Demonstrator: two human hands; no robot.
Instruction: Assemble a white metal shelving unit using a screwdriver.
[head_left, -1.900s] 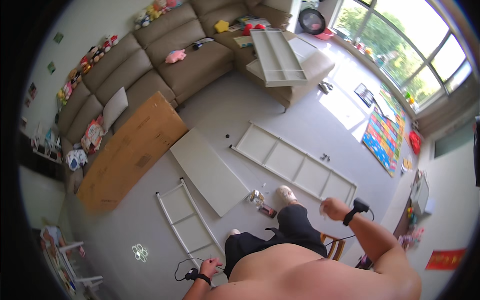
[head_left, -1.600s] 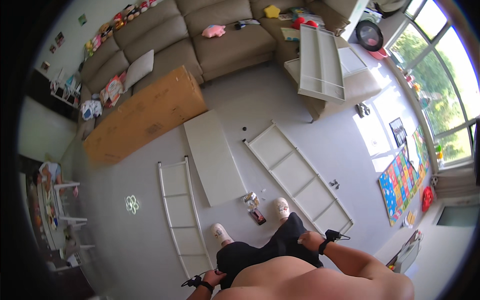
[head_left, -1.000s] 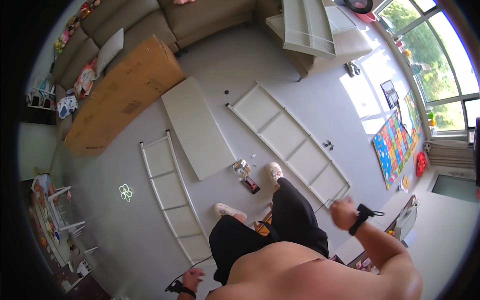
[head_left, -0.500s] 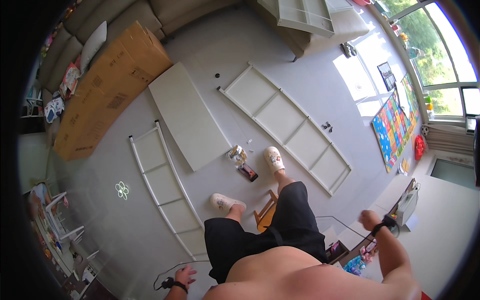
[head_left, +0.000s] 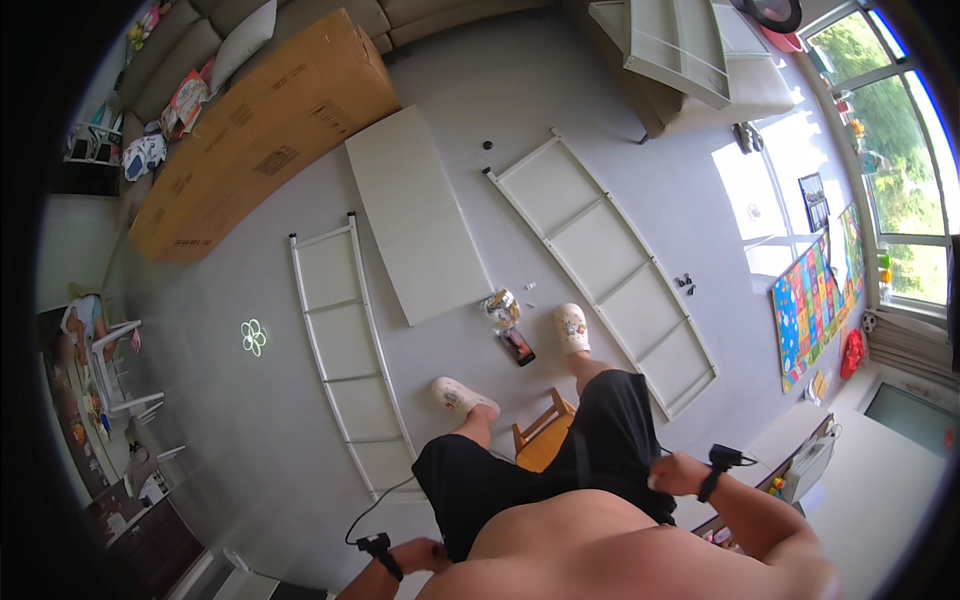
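I am sitting or crouching over a small wooden stool, wearing black shorts. At the right side of the shorts, my right hand is closed, with its fingers pinching the cloth. My left hand is at the left hip, its fingers curled against the edge of the shorts and partly hidden. Each wrist carries a black strap with a small device and a cable. By my feet lie a clear plastic bag of small parts and a dark phone-like box with a reddish picture.
A white panel lies between two white frames, one left and one right. A long cardboard box leans by the sofa. Small black parts lie right of the frame. A colourful mat is farther right.
Both hands have come in from out at the sides to the shorts. The view has shifted, so the floor items appear farther right.
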